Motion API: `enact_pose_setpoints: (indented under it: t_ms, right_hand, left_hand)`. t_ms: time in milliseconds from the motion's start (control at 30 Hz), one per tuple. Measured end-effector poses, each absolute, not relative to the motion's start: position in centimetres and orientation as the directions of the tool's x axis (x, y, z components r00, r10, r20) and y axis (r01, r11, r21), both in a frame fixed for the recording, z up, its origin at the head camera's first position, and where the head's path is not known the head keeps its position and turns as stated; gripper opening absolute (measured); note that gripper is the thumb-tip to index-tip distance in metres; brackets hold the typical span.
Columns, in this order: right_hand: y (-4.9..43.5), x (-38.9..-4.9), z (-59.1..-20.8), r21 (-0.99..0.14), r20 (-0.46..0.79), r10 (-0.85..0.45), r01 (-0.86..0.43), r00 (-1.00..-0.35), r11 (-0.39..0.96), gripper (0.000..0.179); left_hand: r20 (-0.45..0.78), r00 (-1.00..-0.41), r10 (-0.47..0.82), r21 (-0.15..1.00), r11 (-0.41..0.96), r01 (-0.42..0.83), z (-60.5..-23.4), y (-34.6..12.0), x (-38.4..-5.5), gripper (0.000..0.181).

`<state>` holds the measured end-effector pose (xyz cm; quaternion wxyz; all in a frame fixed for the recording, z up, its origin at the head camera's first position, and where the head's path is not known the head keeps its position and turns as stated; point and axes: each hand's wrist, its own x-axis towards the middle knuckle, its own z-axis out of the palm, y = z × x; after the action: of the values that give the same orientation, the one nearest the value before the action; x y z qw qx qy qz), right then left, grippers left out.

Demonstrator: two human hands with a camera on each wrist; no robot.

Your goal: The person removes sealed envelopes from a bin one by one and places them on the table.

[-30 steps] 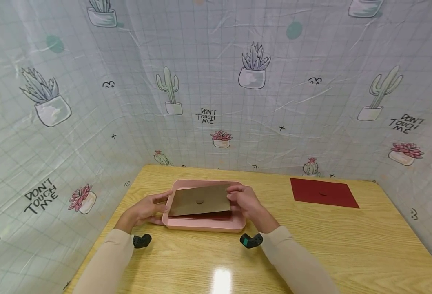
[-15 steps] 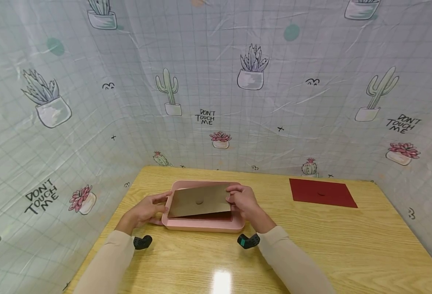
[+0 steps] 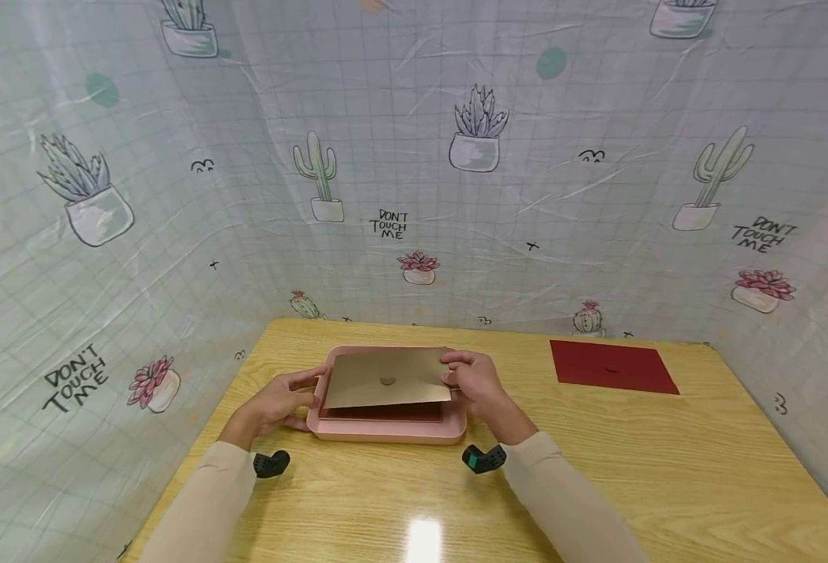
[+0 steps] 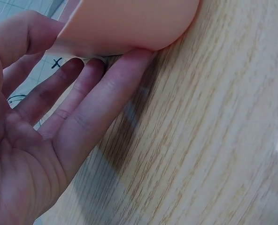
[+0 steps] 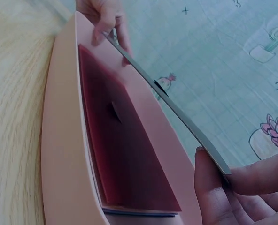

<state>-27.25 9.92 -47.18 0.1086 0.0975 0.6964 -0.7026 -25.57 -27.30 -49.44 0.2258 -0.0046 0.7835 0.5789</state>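
A gold-brown envelope [image 3: 367,374] with a small notched flap slants over the shallow pink tray [image 3: 388,438]. My right hand [image 3: 475,385] pinches its right end between thumb and fingers, as the right wrist view shows from the side. Beneath it, inside the tray, lies a dark red envelope [image 5: 125,154], with the edges of bluish pieces [image 5: 141,213] under that. At the tray's left end, my left hand [image 3: 276,403] grips the wall, its fingers spread from the rim down to the base. In the left wrist view this hand [image 4: 82,117] touches the underside of the tray.
Another red envelope [image 3: 614,366] lies flat on the wooden table [image 3: 596,469] at the back right. A plastic curtain [image 3: 414,180] printed with cacti rises behind the table and along both sides.
My right hand has raised the gold-brown envelope's near edge and shifted it slightly right, so more of the red envelope beneath shows. My left hand keeps its grip on the tray.
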Motion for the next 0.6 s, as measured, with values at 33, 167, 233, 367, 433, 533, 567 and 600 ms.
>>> enact_pose_setpoints:
  t_ms: [33, 167, 233, 367, 433, 533, 567, 600]
  right_hand:
    - [10.1, -27.2, -47.1, -0.957, -0.289, -0.02, 0.29, -0.957, -0.019, 0.033]
    - [10.8, -27.4, -46.9, -0.955, -0.292, -0.017, 0.293, -0.956, -0.038, 0.034]
    - [11.1, -27.4, -46.9, -0.957, -0.29, -0.008, 0.29, -0.957, -0.026, 0.034]
    - [11.7, -27.6, -46.8, -0.959, -0.282, 0.013, 0.282, -0.959, 0.017, 0.034]
    - [12.0, -27.6, -46.7, -0.96, -0.279, 0.019, 0.279, -0.96, 0.028, 0.034]
    - [12.4, -27.7, -46.6, -0.96, -0.277, 0.024, 0.278, -0.961, 0.038, 0.035]
    - [12.5, -27.6, -46.5, -0.96, -0.278, 0.025, 0.278, -0.96, 0.038, 0.035]
    - [12.7, -27.6, -46.5, -0.96, -0.276, 0.026, 0.277, -0.961, 0.041, 0.035]
  left_hand:
    - [-0.356, -0.898, 0.26, 0.906, 0.33, -0.263, -49.4, -27.3, -25.6, 0.079]
    - [-0.355, -0.898, 0.261, 0.909, 0.319, -0.267, -49.2, -27.2, -25.6, 0.078]
    - [-0.357, -0.896, 0.263, 0.909, 0.319, -0.269, -49.2, -27.2, -25.6, 0.078]
    - [-0.364, -0.896, 0.253, 0.904, 0.328, -0.275, -49.1, -27.1, -25.6, 0.077]
    - [-0.363, -0.896, 0.255, 0.902, 0.338, -0.269, -49.0, -27.1, -25.6, 0.076]
    - [-0.363, -0.898, 0.247, 0.901, 0.34, -0.27, -49.0, -27.1, -25.6, 0.076]
    - [-0.36, -0.898, 0.252, 0.902, 0.342, -0.266, -49.0, -27.1, -25.6, 0.076]
    - [-0.358, -0.898, 0.254, 0.902, 0.341, -0.263, -49.0, -27.1, -25.6, 0.076]
